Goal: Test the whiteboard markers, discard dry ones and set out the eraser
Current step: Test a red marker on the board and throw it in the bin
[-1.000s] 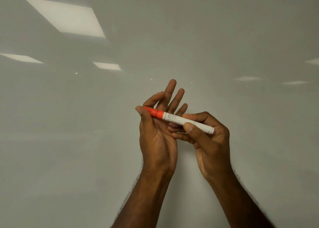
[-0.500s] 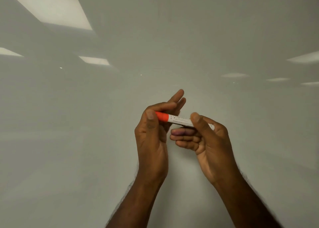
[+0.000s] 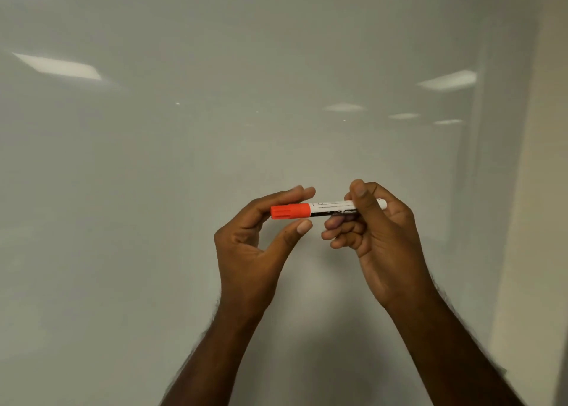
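Item: marker (image 3: 327, 208), white barrel with an orange cap (image 3: 290, 211); it lies level between your two hands, cap end toward your left, tail end poking out just past your right fist.

Right hand (image 3: 381, 236): clenched round the barrel, thumb laid over the top, lower fingers curled beneath; this is the hand that carries the marker.

Left hand (image 3: 255, 246): fingers behind the cap, thumb tip just under its inner end; the hand is curled about the cap, but whether it presses the cap or only frames it, you cannot tell from this view.

Backdrop: whiteboard (image 3: 153, 221), directly beyond both hands, glossy, showing only reflected ceiling lights; no ink strokes visible on it near your hands.

Not in view: eraser; other markers; any bin.

Step in hand, by judgement: uncapping this marker ahead of a test stroke; the cap is seated on the barrel, so the test itself is not yet begun.

Next move calls for: a firm pinch on the cap with your left fingers and thumb; a straight pull away from your right fist along the barrel's line, right hand holding steady; then the tip brought to the board just ahead of your right hand for a short stroke.
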A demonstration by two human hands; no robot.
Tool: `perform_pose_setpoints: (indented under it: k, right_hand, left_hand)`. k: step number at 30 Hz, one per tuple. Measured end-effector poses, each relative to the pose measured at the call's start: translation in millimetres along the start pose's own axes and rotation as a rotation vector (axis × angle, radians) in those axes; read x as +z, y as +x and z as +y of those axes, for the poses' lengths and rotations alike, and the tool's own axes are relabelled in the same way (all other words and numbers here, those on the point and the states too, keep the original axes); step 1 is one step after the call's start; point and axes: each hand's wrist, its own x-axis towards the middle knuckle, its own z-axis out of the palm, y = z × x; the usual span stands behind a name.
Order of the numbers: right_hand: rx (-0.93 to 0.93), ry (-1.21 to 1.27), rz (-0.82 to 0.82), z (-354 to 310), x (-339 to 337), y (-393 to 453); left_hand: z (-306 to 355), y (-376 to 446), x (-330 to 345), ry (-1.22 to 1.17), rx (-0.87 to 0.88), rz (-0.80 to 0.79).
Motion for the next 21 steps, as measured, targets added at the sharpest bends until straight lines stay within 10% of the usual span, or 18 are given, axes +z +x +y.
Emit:
perform_pose_setpoints:
  k: [21]
  right_hand:
    - [0.083,-0.33,0.409,-37.6,-187.7,-70.4]
  left_hand:
    - [-58.9,-62.5,158.0,-0.157,-0.269,-0.328]
